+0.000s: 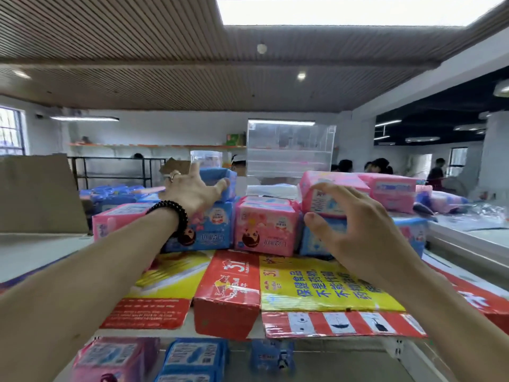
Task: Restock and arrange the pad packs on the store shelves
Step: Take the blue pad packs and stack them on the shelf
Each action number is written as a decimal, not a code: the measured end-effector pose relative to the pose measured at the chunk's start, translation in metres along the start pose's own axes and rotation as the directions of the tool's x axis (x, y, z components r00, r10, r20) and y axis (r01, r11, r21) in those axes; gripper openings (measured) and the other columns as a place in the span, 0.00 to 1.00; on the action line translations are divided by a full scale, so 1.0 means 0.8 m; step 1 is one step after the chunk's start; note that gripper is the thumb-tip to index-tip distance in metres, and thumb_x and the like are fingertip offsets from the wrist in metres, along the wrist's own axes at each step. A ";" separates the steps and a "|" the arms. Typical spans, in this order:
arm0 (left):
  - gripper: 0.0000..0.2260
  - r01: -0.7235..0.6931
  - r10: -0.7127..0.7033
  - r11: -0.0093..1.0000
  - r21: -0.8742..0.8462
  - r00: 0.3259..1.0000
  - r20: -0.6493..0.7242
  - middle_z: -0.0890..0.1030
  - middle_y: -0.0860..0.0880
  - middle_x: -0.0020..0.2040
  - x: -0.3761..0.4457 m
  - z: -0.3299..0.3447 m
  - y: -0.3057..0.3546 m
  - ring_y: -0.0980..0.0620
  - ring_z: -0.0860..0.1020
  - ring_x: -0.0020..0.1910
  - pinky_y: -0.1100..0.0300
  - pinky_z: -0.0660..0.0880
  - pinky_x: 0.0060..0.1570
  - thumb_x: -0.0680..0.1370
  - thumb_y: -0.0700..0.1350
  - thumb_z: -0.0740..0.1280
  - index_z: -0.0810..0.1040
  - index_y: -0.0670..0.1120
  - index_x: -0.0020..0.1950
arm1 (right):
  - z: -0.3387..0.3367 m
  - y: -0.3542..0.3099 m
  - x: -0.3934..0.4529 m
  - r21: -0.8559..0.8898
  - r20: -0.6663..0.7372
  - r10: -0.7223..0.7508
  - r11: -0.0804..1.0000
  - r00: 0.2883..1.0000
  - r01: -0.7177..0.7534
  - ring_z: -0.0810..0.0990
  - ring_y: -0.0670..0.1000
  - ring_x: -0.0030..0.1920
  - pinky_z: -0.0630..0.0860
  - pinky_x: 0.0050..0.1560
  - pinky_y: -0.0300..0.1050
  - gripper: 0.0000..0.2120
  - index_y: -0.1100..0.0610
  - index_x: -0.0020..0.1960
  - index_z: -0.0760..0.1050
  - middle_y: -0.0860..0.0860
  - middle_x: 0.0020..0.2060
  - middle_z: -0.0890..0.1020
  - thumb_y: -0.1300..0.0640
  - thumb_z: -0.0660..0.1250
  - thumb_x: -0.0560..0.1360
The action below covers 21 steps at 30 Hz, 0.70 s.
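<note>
A blue pack [220,179] on the upper layer is gripped by the left hand [190,190], thumb on its near face and fingers over its far side. A pink pack [330,193] stacked to the right is touched by the right hand [355,230], whose fingers are spread and lightly bent against its front, the thumb just below it. Between the two, a pink pack with a cartoon face [267,230] stands in the lower row. The row is carried on flattened cardboard [303,288] lining the top shelf. More packs [192,359] are seen on the shelf below.
</note>
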<state>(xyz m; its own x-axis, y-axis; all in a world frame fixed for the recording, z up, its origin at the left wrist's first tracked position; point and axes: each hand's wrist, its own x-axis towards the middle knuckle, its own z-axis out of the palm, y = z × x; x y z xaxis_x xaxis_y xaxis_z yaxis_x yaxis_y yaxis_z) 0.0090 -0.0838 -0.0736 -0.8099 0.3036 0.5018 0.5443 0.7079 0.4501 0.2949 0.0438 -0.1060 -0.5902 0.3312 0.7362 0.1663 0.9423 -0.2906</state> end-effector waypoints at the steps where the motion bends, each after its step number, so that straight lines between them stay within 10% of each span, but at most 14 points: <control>1: 0.43 0.002 -0.002 1.000 -0.010 1.000 -0.004 0.71 0.40 0.70 0.005 0.004 0.001 0.38 0.71 0.69 0.43 0.71 0.64 0.68 0.77 0.59 0.57 0.55 0.77 | -0.002 0.003 -0.001 0.002 -0.004 -0.003 1.000 1.000 0.003 0.70 0.48 0.68 0.67 0.67 0.50 0.28 0.47 0.74 0.67 0.43 0.70 0.73 0.41 0.64 0.76; 13: 0.22 -0.189 0.126 0.946 -0.264 0.963 -0.238 0.81 0.46 0.54 -0.013 0.010 0.030 0.47 0.76 0.49 0.57 0.72 0.48 0.72 0.58 0.73 0.75 0.50 0.61 | -0.001 0.028 -0.019 0.033 0.050 -0.058 0.998 0.997 0.057 0.67 0.45 0.70 0.67 0.71 0.50 0.28 0.46 0.75 0.64 0.39 0.72 0.67 0.38 0.62 0.78; 17: 0.17 -0.283 0.245 0.710 -0.645 0.958 -0.150 0.82 0.51 0.48 -0.076 -0.033 0.038 0.57 0.84 0.42 0.57 0.82 0.41 0.71 0.56 0.73 0.75 0.56 0.57 | 0.009 0.029 -0.022 0.123 0.067 -0.025 0.992 0.997 0.017 0.67 0.42 0.70 0.66 0.70 0.44 0.28 0.44 0.75 0.64 0.37 0.72 0.67 0.41 0.64 0.78; 21: 0.07 -0.309 0.351 0.526 -0.793 0.928 -0.128 0.84 0.55 0.41 -0.160 -0.067 0.034 0.61 0.84 0.40 0.69 0.77 0.34 0.74 0.46 0.72 0.78 0.54 0.50 | 0.015 0.003 -0.030 0.571 0.205 0.012 0.810 0.979 -0.129 0.74 0.34 0.63 0.73 0.63 0.38 0.31 0.34 0.72 0.65 0.30 0.66 0.73 0.29 0.64 0.71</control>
<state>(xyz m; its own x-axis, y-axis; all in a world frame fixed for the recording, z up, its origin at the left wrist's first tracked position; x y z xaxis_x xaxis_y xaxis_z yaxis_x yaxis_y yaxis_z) 0.1392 -0.1373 -0.0855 -0.5323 0.4483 0.7181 0.7094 -0.2267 0.6673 0.2996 0.0379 -0.1317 -0.7376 0.3251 0.5918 -0.2404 0.6927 -0.6800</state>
